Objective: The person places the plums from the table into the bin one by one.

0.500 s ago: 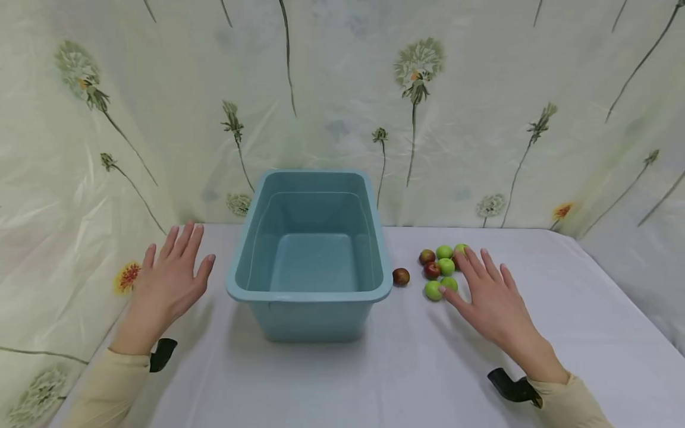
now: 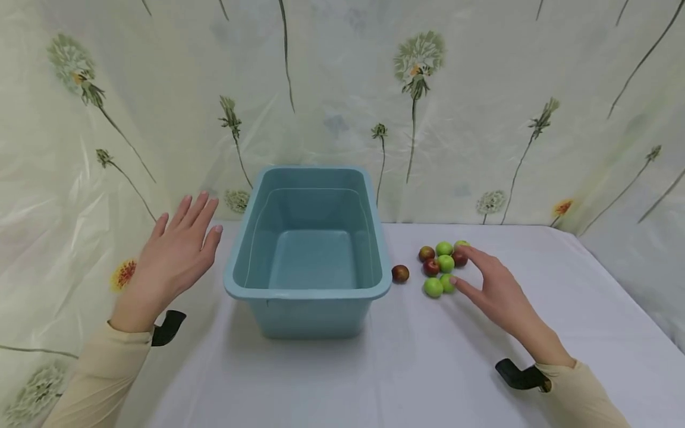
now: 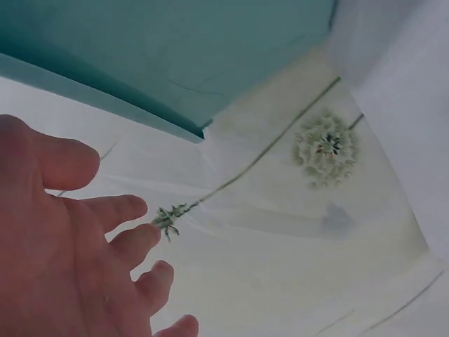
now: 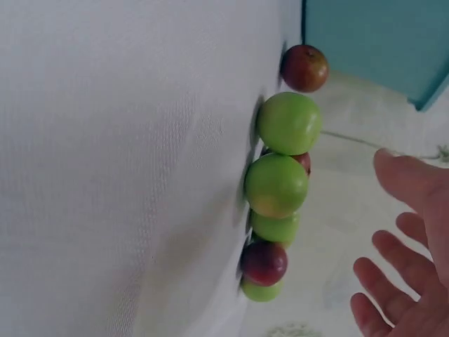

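Note:
My right hand (image 2: 500, 294) hovers beside a cluster of small round fruits, its thumb and fingers apart and nothing between them. In the right wrist view a green fruit (image 4: 289, 123), another green fruit (image 4: 276, 185) and a dark red fruit (image 4: 264, 262) stand on the cloth, left of my fingers. Several red and green fruits make up the cluster; one red-brown fruit (image 2: 400, 273) lies apart, close to the tub's right side. My left hand (image 2: 171, 264) is held in the air left of the blue tub (image 2: 307, 294), fingers straight, holding nothing. The tub's visible floor is bare.
A white cloth (image 2: 342, 380) covers the table. Behind and to the left hangs a pale plastic sheet (image 2: 326, 71) printed with dandelions. The tub's tall walls stand between my two hands. A black wrist mount (image 2: 521, 375) sticks out under my right wrist.
My right hand's fingers have bent inward beside the fruits, the thumb now nearer the green ones. My left hand has risen and shifted slightly right. The tub and fruits have stayed put.

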Tool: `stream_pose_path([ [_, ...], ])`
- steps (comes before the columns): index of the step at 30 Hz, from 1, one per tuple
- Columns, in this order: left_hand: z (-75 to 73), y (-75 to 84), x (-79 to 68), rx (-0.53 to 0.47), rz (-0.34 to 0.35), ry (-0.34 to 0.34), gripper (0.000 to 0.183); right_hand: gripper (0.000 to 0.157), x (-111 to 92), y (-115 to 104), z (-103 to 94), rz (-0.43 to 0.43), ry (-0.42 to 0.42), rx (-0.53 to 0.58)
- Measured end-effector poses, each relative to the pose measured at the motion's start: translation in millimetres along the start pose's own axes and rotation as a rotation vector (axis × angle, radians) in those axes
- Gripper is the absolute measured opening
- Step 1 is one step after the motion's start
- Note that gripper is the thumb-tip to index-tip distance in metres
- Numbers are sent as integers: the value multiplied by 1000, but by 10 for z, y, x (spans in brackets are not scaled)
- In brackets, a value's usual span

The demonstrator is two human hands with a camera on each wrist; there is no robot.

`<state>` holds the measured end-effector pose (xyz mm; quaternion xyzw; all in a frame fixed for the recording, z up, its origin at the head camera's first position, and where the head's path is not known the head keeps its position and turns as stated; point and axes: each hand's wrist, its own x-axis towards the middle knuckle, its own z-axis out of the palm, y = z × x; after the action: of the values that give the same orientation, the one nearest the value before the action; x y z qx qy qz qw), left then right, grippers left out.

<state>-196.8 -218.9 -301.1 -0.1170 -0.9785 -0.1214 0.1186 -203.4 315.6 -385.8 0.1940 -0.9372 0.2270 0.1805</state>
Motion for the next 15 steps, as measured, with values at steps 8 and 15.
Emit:
stream_pose_path([
  [8, -66, 137, 83, -44, -5, -48, 64, 62, 18, 30, -6, 109, -53, 62],
  [15, -82, 264, 159, -64, 13, -66, 64, 58, 19, 162, 12, 192, -122, 169],
])
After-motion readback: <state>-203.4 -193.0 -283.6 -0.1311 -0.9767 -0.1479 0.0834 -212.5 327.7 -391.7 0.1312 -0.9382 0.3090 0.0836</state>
